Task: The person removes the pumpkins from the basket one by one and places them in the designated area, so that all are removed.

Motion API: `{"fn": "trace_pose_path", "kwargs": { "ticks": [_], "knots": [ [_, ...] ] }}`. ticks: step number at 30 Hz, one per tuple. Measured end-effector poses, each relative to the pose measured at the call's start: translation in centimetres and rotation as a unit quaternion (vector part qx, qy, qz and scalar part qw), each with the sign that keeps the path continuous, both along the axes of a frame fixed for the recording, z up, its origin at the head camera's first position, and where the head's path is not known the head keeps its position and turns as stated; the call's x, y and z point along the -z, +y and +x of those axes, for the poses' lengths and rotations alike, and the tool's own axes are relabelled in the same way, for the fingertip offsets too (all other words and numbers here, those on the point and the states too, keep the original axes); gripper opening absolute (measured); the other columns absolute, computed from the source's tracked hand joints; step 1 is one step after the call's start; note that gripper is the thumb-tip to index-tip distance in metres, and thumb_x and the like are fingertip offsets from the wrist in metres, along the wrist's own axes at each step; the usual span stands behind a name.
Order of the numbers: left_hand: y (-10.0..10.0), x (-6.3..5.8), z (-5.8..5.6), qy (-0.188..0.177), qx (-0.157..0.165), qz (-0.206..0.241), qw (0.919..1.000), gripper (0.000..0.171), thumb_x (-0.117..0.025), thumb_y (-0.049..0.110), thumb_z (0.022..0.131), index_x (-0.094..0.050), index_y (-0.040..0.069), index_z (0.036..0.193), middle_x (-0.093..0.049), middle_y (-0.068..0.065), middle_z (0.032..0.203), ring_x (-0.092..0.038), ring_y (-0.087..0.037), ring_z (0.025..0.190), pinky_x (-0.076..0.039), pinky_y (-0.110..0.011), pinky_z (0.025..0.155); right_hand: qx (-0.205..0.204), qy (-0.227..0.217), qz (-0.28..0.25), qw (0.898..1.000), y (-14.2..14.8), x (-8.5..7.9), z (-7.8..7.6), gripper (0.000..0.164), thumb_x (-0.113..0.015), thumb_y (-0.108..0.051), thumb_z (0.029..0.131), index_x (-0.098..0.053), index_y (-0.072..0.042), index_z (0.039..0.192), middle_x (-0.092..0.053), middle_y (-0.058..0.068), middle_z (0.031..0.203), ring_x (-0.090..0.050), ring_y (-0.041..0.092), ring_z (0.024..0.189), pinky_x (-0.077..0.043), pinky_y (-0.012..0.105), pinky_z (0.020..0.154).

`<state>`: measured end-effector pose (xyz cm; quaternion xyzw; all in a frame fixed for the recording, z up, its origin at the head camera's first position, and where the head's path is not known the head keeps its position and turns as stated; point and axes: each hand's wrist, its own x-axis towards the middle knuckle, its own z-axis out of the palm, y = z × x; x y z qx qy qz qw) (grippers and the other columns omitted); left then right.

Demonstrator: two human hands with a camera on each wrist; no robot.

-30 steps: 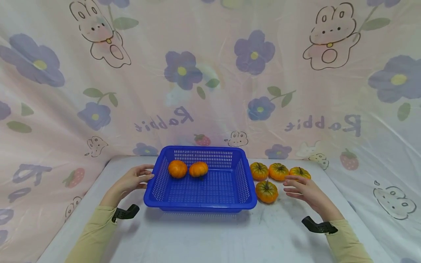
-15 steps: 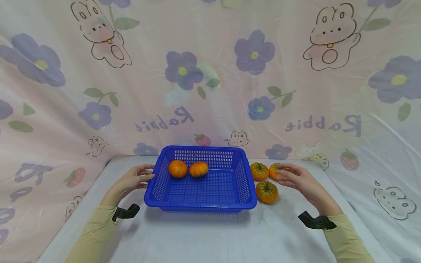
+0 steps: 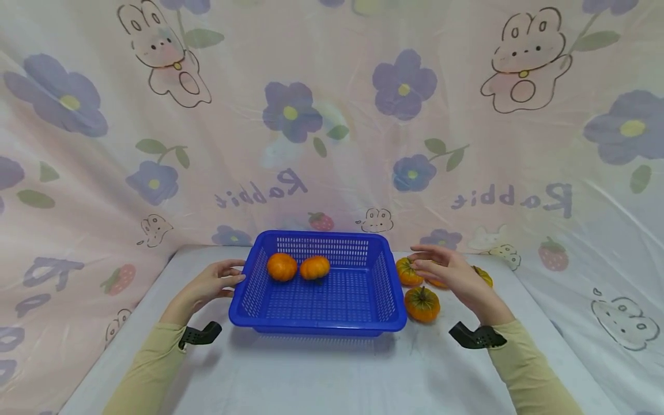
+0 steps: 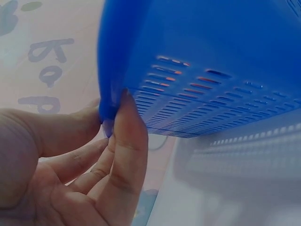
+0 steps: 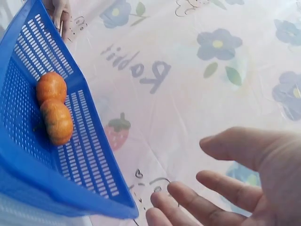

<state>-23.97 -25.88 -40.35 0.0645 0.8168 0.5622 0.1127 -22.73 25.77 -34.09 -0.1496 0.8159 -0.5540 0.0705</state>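
My left hand [image 3: 208, 285] holds the left rim of a blue plastic basket [image 3: 317, 328], thumb and fingers pinching the edge in the left wrist view. Inside, at the back left, two small orange pumpkins [image 3: 282, 267] sit side by side. My right hand [image 3: 452, 275] hovers beyond the basket's right side, fingers spread and nothing between them. Its fingertips overlap a green-streaked pumpkin [image 3: 407, 275] in the head view. Another pumpkin [image 3: 438, 283] is mostly hidden behind that hand, and one [image 3: 483, 276] shows past its right side. A fourth pumpkin [image 3: 422, 305] rests nearer the front.
The basket stands on a white table [image 3: 321, 374]. Close behind it hangs a curtain [image 3: 342, 173] printed with rabbits and flowers, which also covers both sides. Each wrist carries a black camera mount [image 3: 476, 336].
My right hand has moved left across the back row of pumpkins, uncovering the rightmost one and covering the middle one. The left hand stays on the basket rim.
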Motion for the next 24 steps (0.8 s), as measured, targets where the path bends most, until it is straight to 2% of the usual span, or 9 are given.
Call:
{"fn": "trace_pose_path", "kwargs": {
  "ticks": [2, 9, 16, 24],
  "knots": [
    [0.0, 0.0, 0.0, -0.001, 0.0, 0.001, 1.0, 0.059, -0.058, 0.019, 0.097, -0.031, -0.003, 0.144, -0.054, -0.02, 0.113, -0.06, -0.025, 0.091, -0.054, -0.037, 0.08, -0.004, 0.003, -0.001, 1.0, -0.6, 0.0, -0.3, 0.052, -0.06, -0.026, 0.096, -0.043, -0.005, 0.14, -0.051, 0.023, 0.131, -0.052, 0.038, 0.117, -0.051, 0.03, 0.088],
    [-0.2, 0.0, -0.1, -0.003, 0.003, 0.006, 1.0, 0.059, -0.059, 0.019, 0.097, -0.031, -0.003, 0.144, -0.053, -0.02, 0.114, -0.06, -0.025, 0.091, -0.054, -0.037, 0.079, -0.023, 0.006, -0.022, 0.999, -2.5, 0.4, -2.0, 0.052, -0.063, -0.025, 0.094, -0.044, -0.005, 0.138, -0.05, 0.024, 0.131, -0.052, 0.039, 0.118, -0.047, 0.042, 0.094],
    [-0.3, -0.1, -0.2, -0.004, 0.009, 0.017, 0.9998, 0.058, -0.059, 0.018, 0.096, -0.032, -0.004, 0.143, -0.053, -0.02, 0.11, -0.061, -0.025, 0.087, -0.055, -0.035, 0.077, -0.045, 0.006, -0.041, 0.998, -4.0, 1.3, -3.5, 0.055, -0.064, -0.025, 0.093, -0.043, -0.004, 0.139, -0.051, 0.021, 0.132, -0.051, 0.038, 0.12, -0.044, 0.046, 0.096],
    [-0.3, 0.1, -0.2, -0.007, 0.006, 0.016, 0.9998, 0.058, -0.059, 0.019, 0.096, -0.032, -0.003, 0.143, -0.054, -0.019, 0.112, -0.06, -0.024, 0.09, -0.055, -0.036, 0.078, -0.072, 0.008, -0.036, 0.997, -6.2, 1.9, -5.1, 0.046, -0.064, -0.019, 0.093, -0.049, -0.003, 0.134, -0.055, 0.019, 0.128, -0.054, 0.034, 0.116, -0.045, 0.045, 0.095]
  ]
}}
